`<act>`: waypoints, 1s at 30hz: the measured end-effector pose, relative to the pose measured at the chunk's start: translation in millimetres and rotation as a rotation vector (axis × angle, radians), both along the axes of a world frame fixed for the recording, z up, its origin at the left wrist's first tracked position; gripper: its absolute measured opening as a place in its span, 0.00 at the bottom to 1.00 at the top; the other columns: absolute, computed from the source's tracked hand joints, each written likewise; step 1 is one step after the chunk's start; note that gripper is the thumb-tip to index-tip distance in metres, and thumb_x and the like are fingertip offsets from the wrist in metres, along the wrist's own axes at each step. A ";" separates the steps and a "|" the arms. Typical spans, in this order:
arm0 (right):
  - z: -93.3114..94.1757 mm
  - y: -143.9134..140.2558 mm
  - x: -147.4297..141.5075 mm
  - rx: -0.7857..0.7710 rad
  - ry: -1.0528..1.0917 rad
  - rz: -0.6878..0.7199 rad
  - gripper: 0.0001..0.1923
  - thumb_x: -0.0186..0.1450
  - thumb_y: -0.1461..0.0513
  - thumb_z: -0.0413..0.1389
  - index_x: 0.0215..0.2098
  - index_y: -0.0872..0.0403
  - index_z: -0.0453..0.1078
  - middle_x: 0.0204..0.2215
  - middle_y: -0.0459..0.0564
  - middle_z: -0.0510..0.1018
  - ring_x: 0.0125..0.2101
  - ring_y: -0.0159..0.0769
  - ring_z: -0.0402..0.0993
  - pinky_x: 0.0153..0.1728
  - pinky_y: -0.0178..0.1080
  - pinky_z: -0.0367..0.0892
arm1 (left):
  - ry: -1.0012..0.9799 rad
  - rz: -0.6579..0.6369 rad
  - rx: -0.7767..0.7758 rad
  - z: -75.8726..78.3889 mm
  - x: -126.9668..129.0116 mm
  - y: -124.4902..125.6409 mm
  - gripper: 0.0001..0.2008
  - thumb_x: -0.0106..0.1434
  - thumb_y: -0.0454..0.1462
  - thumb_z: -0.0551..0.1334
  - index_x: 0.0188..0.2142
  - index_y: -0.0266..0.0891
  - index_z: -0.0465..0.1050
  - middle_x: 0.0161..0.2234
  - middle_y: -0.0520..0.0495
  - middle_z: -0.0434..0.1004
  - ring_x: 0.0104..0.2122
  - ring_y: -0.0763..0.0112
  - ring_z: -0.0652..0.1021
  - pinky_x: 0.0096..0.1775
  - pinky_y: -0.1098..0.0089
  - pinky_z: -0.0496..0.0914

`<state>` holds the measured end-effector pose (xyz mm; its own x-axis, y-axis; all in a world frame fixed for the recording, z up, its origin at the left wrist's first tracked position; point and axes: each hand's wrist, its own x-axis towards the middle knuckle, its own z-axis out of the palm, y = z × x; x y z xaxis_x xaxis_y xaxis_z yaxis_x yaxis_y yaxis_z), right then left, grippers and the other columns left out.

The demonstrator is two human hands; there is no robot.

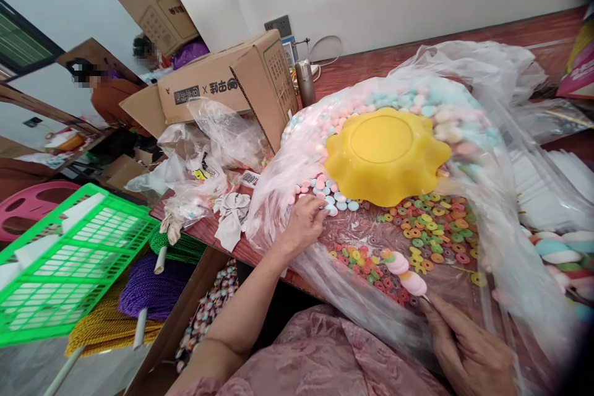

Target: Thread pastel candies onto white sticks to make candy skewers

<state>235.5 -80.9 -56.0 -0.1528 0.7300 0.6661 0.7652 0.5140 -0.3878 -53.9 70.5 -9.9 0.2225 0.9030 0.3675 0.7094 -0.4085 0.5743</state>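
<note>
Gripping a skewer (429, 301) of soft, squashable marshmallow pieces (404, 272) low by its stick, right hand (468, 352) fingers are pinching closed; left hand (304, 223) fingers are picking light pastel candies (331, 193) on the bench bag (501, 247).

Yellow bowl (385, 154) — green basket (69, 260) — purple cord (153, 288).

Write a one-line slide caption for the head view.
Left hand picks among pastel candies by a yellow bowl; right hand holds a candy skewer.
</note>
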 end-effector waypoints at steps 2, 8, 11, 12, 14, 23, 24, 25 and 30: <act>0.2 0.5 -0.6 0.020 -0.004 0.013 0.10 0.70 0.63 0.53 0.47 0.56 0.74 0.34 0.50 0.85 0.29 0.36 0.83 0.36 0.33 0.77 | 0.175 -0.007 -0.032 -2.4 14.3 1.1 0.07 0.64 0.33 0.61 0.40 0.39 0.77 0.40 0.41 0.75 0.43 0.60 0.75 0.47 0.61 0.71; 1.7 0.6 -1.6 0.045 0.000 0.024 0.12 0.70 0.65 0.53 0.49 0.54 0.74 0.35 0.48 0.84 0.29 0.35 0.82 0.37 0.34 0.78 | 0.296 0.034 -0.142 -3.7 25.5 6.1 0.10 0.63 0.33 0.63 0.45 0.41 0.77 0.41 0.43 0.77 0.44 0.59 0.75 0.48 0.60 0.70; 3.3 0.6 -2.3 0.049 0.002 0.033 0.12 0.70 0.65 0.54 0.49 0.55 0.74 0.35 0.49 0.84 0.29 0.35 0.82 0.37 0.34 0.77 | 0.197 0.045 -0.162 0.1 17.8 6.3 0.08 0.61 0.34 0.65 0.42 0.40 0.78 0.37 0.44 0.78 0.38 0.62 0.76 0.45 0.62 0.71; 3.8 0.8 -2.5 0.054 -0.002 0.032 0.11 0.70 0.65 0.54 0.49 0.55 0.74 0.34 0.50 0.84 0.29 0.35 0.82 0.37 0.34 0.77 | 0.164 0.045 -0.165 0.7 14.8 5.7 0.07 0.61 0.33 0.65 0.40 0.40 0.78 0.35 0.45 0.78 0.36 0.63 0.76 0.43 0.64 0.70; 4.7 1.4 -2.8 0.065 -0.008 0.032 0.11 0.70 0.65 0.54 0.48 0.56 0.74 0.34 0.50 0.84 0.29 0.36 0.82 0.36 0.34 0.77 | 0.112 0.042 -0.154 -0.2 9.2 3.4 0.05 0.61 0.32 0.64 0.36 0.39 0.78 0.32 0.47 0.77 0.33 0.67 0.76 0.40 0.67 0.69; 2.8 3.8 -2.5 0.044 0.032 0.065 0.12 0.69 0.65 0.55 0.49 0.53 0.75 0.35 0.48 0.85 0.29 0.35 0.83 0.38 0.34 0.78 | 0.013 0.045 -0.221 1.4 -1.6 -10.9 0.04 0.61 0.34 0.64 0.30 0.38 0.74 0.28 0.51 0.76 0.30 0.71 0.74 0.35 0.70 0.66; 2.0 3.8 -2.2 0.043 0.034 0.066 0.12 0.69 0.65 0.55 0.49 0.53 0.75 0.35 0.48 0.85 0.29 0.35 0.83 0.38 0.34 0.78 | -0.011 0.067 -0.229 3.3 -0.8 -11.1 0.04 0.62 0.36 0.64 0.30 0.38 0.74 0.28 0.51 0.75 0.29 0.71 0.74 0.34 0.70 0.66; 1.3 3.7 -1.9 0.044 0.035 0.066 0.12 0.69 0.65 0.55 0.49 0.53 0.75 0.34 0.48 0.85 0.30 0.36 0.83 0.37 0.34 0.78 | -0.015 0.079 -0.231 4.7 0.7 -11.1 0.04 0.62 0.37 0.64 0.31 0.39 0.74 0.28 0.51 0.75 0.28 0.71 0.74 0.34 0.70 0.66; -1.1 3.0 -0.7 0.052 0.014 0.059 0.13 0.68 0.65 0.55 0.49 0.53 0.76 0.35 0.48 0.85 0.29 0.36 0.83 0.38 0.34 0.78 | 0.146 0.022 -0.197 0.2 14.3 -10.5 0.08 0.59 0.34 0.66 0.40 0.41 0.77 0.36 0.46 0.78 0.36 0.64 0.76 0.41 0.65 0.70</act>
